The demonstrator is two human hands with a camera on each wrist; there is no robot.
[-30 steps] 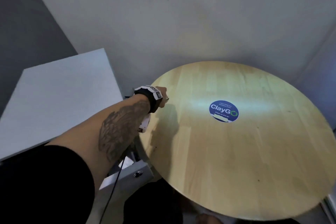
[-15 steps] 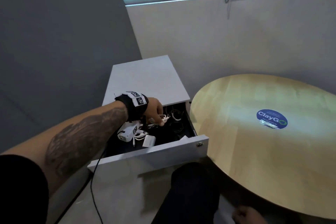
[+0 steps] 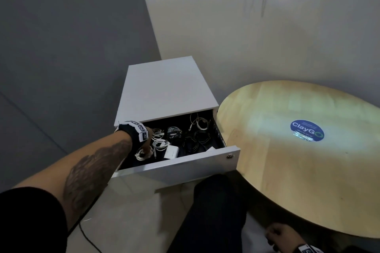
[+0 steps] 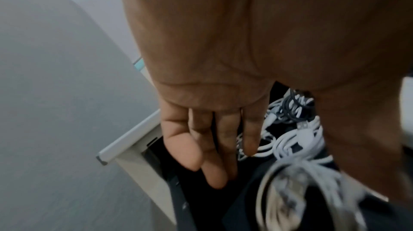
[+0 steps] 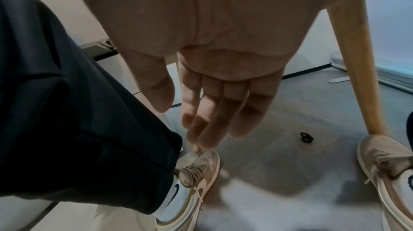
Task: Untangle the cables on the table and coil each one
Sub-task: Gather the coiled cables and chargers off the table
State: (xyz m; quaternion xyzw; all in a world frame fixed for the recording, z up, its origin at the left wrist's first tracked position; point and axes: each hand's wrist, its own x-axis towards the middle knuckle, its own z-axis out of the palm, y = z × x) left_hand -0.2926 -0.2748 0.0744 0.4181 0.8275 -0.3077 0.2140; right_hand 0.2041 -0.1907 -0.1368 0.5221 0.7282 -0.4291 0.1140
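Several coiled white and black cables (image 3: 174, 139) lie in the open drawer (image 3: 181, 165) beside the round desk (image 3: 308, 170). Left hand (image 3: 148, 139) reaches among them, fingers (image 4: 214, 146) extended, gripping nothing. Right hand (image 5: 214, 79) hangs relaxed and empty below the desk; only its wrist view shows shoes (image 5: 196, 178) and floor (image 5: 290, 173).
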